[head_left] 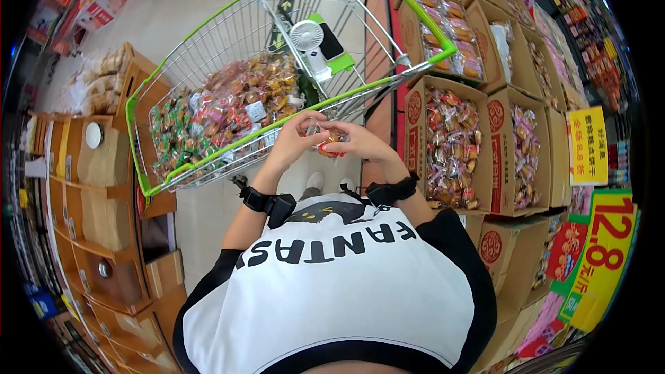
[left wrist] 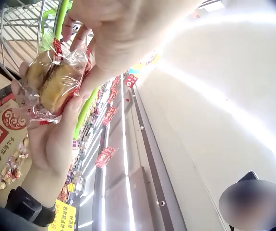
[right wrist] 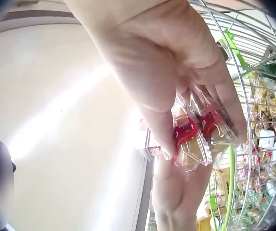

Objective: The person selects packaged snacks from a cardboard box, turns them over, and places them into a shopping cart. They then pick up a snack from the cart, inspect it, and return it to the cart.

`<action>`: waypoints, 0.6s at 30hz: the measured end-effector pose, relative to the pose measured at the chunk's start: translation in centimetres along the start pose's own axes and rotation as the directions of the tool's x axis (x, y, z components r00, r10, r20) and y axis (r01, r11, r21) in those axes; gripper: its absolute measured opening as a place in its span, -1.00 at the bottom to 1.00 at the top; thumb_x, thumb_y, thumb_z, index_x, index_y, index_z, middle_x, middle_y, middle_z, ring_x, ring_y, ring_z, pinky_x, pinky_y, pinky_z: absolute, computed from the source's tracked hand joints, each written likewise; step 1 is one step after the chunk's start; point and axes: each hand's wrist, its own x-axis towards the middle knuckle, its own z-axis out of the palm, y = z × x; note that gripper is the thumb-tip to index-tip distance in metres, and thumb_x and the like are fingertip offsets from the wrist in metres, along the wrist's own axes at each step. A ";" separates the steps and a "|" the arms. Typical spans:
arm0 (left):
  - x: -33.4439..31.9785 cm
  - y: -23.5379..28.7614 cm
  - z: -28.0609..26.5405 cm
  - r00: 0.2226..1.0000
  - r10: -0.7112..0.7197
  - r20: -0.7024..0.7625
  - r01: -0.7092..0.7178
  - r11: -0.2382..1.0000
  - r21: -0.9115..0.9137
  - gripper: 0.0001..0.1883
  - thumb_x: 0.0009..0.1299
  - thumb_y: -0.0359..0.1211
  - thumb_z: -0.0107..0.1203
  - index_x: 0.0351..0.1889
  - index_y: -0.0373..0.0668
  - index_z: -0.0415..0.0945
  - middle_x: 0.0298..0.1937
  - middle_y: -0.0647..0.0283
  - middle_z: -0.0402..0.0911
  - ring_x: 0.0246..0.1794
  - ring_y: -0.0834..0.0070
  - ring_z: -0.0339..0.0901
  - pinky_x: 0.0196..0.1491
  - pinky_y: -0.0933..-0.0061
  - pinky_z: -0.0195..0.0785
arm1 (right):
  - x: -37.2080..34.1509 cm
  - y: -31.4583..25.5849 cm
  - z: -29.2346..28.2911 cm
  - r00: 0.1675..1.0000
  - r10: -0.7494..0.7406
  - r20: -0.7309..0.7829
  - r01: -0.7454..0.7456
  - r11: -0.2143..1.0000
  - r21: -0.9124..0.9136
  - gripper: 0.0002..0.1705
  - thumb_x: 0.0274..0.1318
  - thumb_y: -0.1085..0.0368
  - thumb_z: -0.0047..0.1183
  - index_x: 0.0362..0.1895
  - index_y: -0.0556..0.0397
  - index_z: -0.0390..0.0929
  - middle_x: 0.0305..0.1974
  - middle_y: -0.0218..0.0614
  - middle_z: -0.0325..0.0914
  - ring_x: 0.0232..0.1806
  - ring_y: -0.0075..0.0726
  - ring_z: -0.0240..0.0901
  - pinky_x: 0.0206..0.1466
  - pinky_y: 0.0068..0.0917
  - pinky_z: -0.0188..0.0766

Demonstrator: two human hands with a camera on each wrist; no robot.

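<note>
L hand (head_left: 294, 142) & R hand (head_left: 364, 144) both clamped on wrapped pastries (left wrist: 61, 89) held betw. them, fingers curled round, prob. so nothing slips; cart (head_left: 447, 48) just beyond hands, carton (head_left: 416, 121) off R hand's outer side.

The premises are a shop, evidenced by a green-rimmed metal wire trolley (head_left: 447, 50), brown cardboard boxes (head_left: 500, 166) of plastic-wrapped snacks (head_left: 451, 152) and a yellow-and-green price sign (head_left: 603, 256) (reading 12.8).
</note>
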 end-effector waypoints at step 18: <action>-6.7 -1.1 -6.4 0.913 -0.068 -0.403 -0.040 0.967 -0.253 -0.72 0.24 -0.34 -0.05 -0.09 -0.17 0.30 -0.22 0.33 0.40 -0.20 0.62 0.35 -0.16 0.58 0.24 | 8.0 -2.0 4.9 0.999 0.011 0.034 -0.005 0.985 -0.173 -0.47 -0.23 0.18 0.19 -0.16 0.13 0.30 -0.29 -0.24 0.45 -0.39 -0.60 0.36 -0.38 -0.66 0.31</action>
